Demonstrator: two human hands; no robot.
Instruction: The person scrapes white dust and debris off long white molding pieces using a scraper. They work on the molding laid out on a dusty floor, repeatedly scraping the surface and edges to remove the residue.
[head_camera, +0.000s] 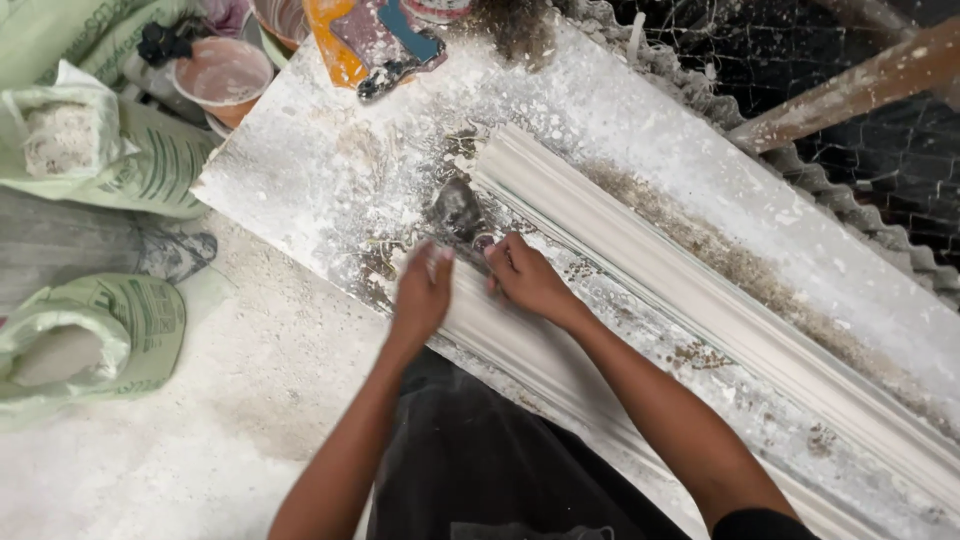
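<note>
- Long white plaster moulding (700, 290) with ridged profile, lying diagonally on bench (330, 170) dusted white.
- Right hand (528, 280) with fingers curled on dark grey lump (456, 212) at moulding's near end.
- Left hand (422, 292) beside, fingers loosely bent, grip unclear.
- Green sacks (120, 330) on powdery floor.

Both arms reach forward, hands close together: left hand (422, 290) curled and blurred, right hand (527, 278) clenched, knuckles up.
</note>
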